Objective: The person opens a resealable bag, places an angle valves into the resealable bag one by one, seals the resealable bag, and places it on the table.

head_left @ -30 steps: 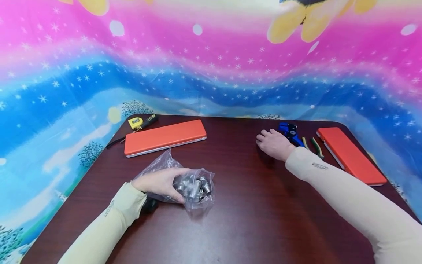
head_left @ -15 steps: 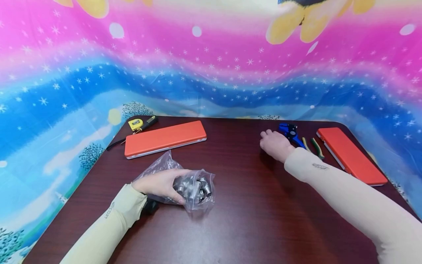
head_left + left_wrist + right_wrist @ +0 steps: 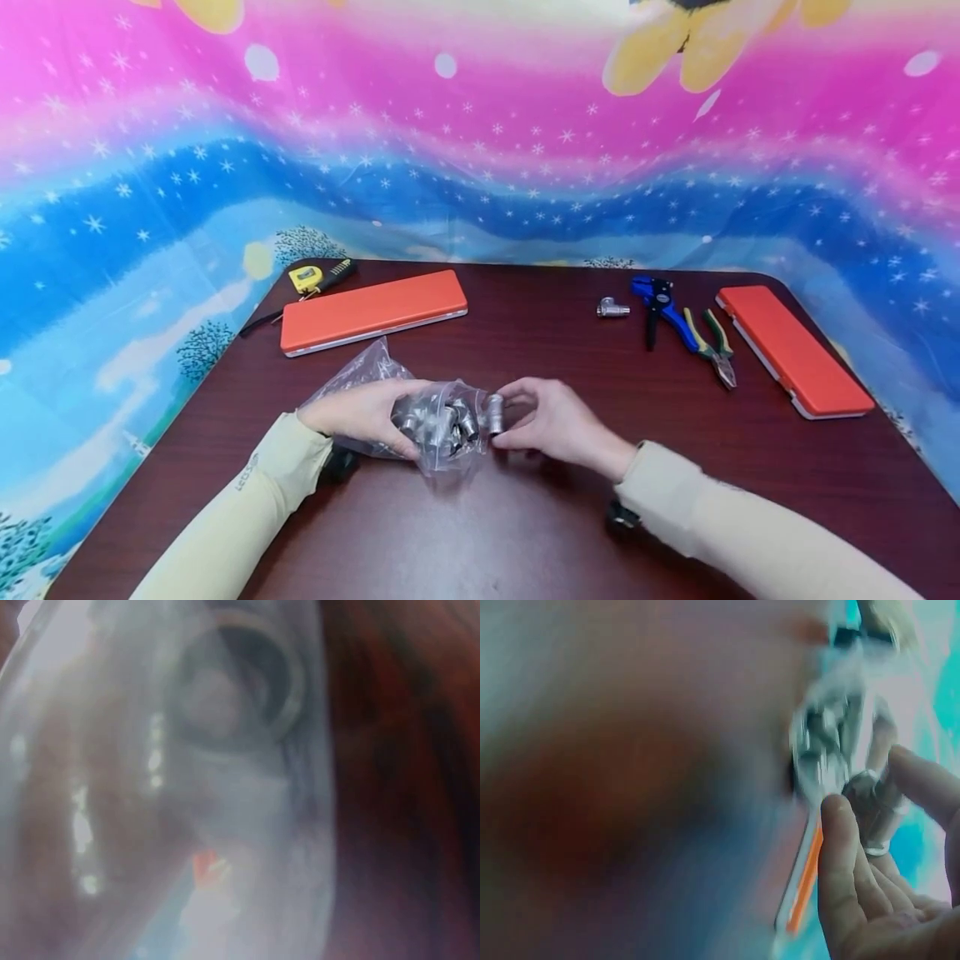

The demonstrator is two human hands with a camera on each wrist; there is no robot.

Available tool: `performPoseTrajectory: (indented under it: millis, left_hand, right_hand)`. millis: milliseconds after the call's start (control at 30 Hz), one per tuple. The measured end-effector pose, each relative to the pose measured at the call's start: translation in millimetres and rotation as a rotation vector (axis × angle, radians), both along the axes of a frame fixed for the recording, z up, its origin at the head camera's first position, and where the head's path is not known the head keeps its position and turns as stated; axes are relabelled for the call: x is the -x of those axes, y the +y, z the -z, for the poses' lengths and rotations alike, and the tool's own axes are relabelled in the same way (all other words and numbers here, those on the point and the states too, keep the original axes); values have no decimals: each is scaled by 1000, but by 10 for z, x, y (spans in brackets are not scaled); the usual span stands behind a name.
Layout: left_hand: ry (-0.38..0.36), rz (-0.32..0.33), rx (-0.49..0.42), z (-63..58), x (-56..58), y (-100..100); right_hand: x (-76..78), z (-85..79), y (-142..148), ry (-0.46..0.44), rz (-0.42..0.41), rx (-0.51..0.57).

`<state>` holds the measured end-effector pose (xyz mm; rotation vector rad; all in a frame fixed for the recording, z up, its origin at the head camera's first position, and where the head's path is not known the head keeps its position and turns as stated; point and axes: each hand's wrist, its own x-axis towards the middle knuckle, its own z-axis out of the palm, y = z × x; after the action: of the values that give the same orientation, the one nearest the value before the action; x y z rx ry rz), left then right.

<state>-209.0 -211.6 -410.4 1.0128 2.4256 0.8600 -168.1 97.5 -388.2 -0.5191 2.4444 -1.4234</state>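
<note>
My left hand [image 3: 363,414] grips a clear zip bag [image 3: 375,362] on the table, its thumb and fingers spread round the bag near the mouth. Inside show several shiny metal pipe fittings [image 3: 442,425]. Just right of the bag mouth, my right hand [image 3: 558,425] pinches one metal pipe fitting [image 3: 495,414] between thumb and fingers. In the right wrist view this pipe fitting [image 3: 877,814] has a side branch. Another metal tee fitting [image 3: 613,308] lies at the back right. The left wrist view is filled by blurred plastic and a round fitting opening [image 3: 240,682].
Blue wire strippers [image 3: 663,308] and green-yellow pliers [image 3: 711,346] lie at the right, beside a red case [image 3: 795,350]. A second red case [image 3: 375,311] lies back left, with a yellow tape measure [image 3: 306,279] and a black-handled screwdriver [image 3: 337,275] behind it.
My right hand has come from the back right to the bag mouth and now pinches a pipe fitting. A tee fitting shows near where that hand was. My left hand keeps its place.
</note>
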Motion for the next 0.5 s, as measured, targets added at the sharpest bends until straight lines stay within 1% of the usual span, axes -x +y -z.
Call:
performPoseTrajectory:
  millis: [67,100,233,333,400,500]
  left_hand:
    - [-4,6,-9,2,4,3]
    - [-5,12,-16,3,6,8]
    - [15,35,-24,8,14,8]
    - [24,48,-30,10,19,-6]
    - [5,47,-40,13,20,-19]
    - [-7,44,-49,23,17,-35]
  right_hand:
    - [-49,40,-160,42,-1,-40]
    - [-63,50,-227,79,2,-73]
    - [-88,61,-412,292,7,-265]
    - [-101,63,-500,405,13,-371]
    - [-108,64,-554,431,14,-386]
    - [-120,69,-625,411,4,-345]
